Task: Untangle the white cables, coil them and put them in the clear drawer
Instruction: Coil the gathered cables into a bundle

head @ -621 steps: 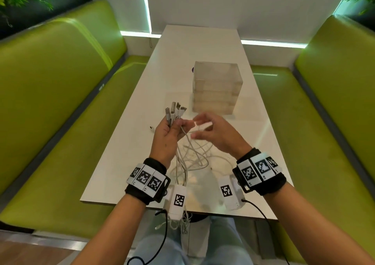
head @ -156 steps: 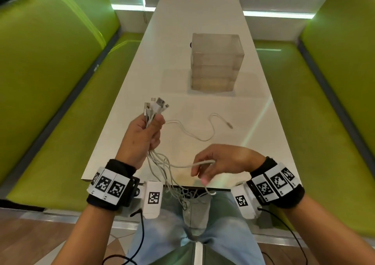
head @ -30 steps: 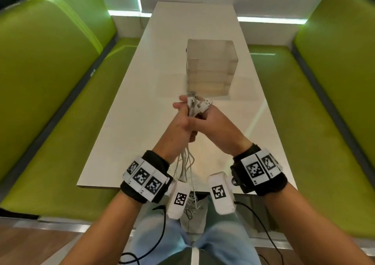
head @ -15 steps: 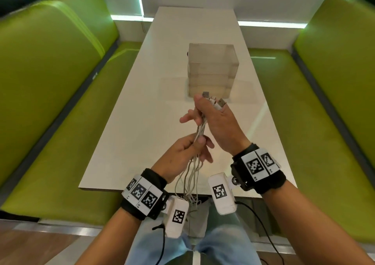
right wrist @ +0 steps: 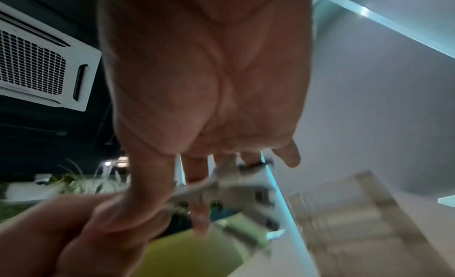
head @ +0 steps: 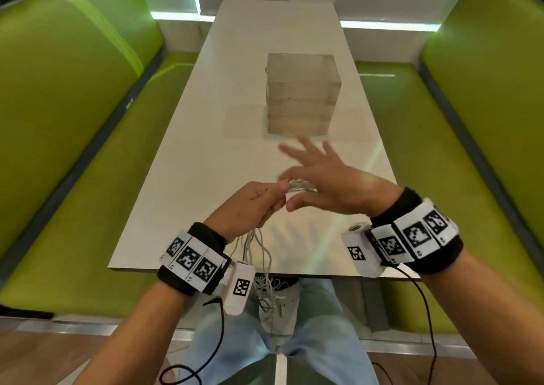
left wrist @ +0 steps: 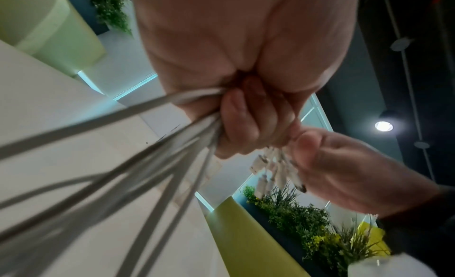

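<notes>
My left hand (head: pixel 257 205) grips a bundle of white cables (head: pixel 256 246) just behind their plug ends (head: pixel 301 185), which point right. In the left wrist view its fingers (left wrist: pixel 246 123) curl round the cables (left wrist: pixel 147 156). My right hand (head: pixel 321 175) hovers over the plug ends with fingers spread and straight, thumb below them; its palm (right wrist: pixel 209 86) fills the right wrist view, with the blurred plugs (right wrist: pixel 234 189) beyond. The cables hang over the table's near edge towards my lap. The clear drawer unit (head: pixel 301 96) stands closed at mid-table.
The white table (head: pixel 206 149) runs away from me between two green bench seats (head: pixel 73 104). Loose cable loops (head: pixel 269 293) dangle below the table edge near my knees. Black wrist-camera leads (head: pixel 217 340) trail down on both sides.
My right hand has let go of the plug ends and spread its fingers. The left hand has slid up the bundle to just behind the plugs, and the bundle now lies lower and level.
</notes>
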